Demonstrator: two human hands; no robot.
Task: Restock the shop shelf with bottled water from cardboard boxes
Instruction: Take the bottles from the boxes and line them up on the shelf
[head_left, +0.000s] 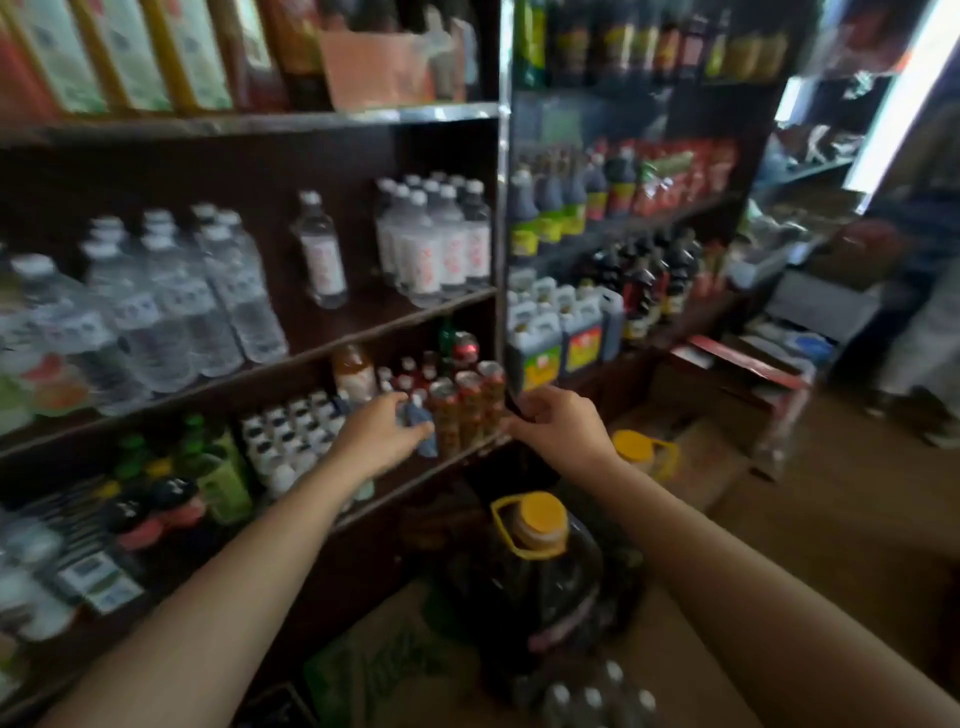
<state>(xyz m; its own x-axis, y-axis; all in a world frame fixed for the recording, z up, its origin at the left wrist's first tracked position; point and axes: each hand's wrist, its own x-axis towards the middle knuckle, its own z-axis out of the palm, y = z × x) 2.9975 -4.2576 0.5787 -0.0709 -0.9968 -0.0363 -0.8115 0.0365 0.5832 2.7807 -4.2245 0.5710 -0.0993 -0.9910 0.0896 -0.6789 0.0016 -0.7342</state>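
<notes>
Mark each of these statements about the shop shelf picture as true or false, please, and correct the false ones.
1. Both hands reach toward the cans on the lower shelf. True: the left hand and the right hand are on either side of the group of cans.
2. The single water bottle stands alone between two groups of bottles. True: the lone bottle has a gap on each side.
3. The large jug at the person's feet has a blue cap. False: the jug has a yellow cap and handle.
4. The shelf with water bottles is below the shelf with cans. False: the water bottles stand one shelf above the cans.
</notes>
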